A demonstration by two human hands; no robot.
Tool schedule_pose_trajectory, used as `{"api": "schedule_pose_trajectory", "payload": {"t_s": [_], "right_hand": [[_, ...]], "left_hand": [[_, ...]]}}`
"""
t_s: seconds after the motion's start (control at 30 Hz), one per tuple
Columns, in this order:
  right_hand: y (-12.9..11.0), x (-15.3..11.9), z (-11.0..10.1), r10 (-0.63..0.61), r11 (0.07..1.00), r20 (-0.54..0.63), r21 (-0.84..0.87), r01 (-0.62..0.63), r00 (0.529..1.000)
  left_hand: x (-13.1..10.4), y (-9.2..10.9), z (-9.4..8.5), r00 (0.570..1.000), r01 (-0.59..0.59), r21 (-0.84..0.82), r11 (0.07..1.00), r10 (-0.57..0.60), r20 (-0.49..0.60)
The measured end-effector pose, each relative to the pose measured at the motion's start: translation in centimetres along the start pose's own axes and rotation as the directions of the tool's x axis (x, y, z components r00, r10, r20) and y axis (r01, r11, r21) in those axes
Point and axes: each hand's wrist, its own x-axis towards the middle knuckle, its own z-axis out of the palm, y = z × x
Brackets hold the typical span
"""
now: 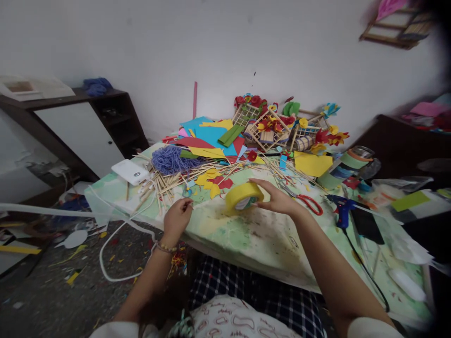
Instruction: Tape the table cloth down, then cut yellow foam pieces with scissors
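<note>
My right hand [275, 198] holds a roll of yellow tape [244, 197] on its edge above the front of the table, fingers at its top and thumb low on its right side. To the left, my left hand [178, 217] is closed with the fingertips pressed together; what they pinch, if anything, is too small to make out. A thin pale line seems to run from those fingertips toward the roll. Yellow and red paper pieces [213, 180] lie just behind both hands.
Blue yarn [173, 159], thin sticks [165, 184] and a white device [130, 172] lie at the left. Red-handled scissors [310, 204], a blue glue gun [341, 211] and a black phone [367, 224] lie right. Stick baskets with paper flowers [269, 130] stand behind. A white cable [102, 253] hangs left.
</note>
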Motion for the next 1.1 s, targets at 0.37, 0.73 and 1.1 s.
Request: {"api": "schedule_pose_trajectory", "payload": {"t_s": [0.37, 0.73, 1.1], "right_hand": [[1.6, -1.5, 0.1, 0.105, 0.988, -0.064, 0.118, -0.097, 0.992], [-7.1, 2.7, 3.7, -0.371, 0.929, 0.124, 0.053, 0.367, 0.920], [-11.1, 8.5, 9.7, -0.123, 0.888, 0.067, -0.439, 0.140, 0.990]], "left_hand": [[-0.1, 0.4, -0.1, 1.000, 0.005, 0.005, 1.000, -0.005, 0.008], [-1.0, -0.7, 0.9, 0.988, 0.015, -0.134, 0.991, -0.035, -0.150], [-4.9, -0.1, 2.4, 0.789, -0.198, 0.029, 0.980, 0.177, -0.589]]}}
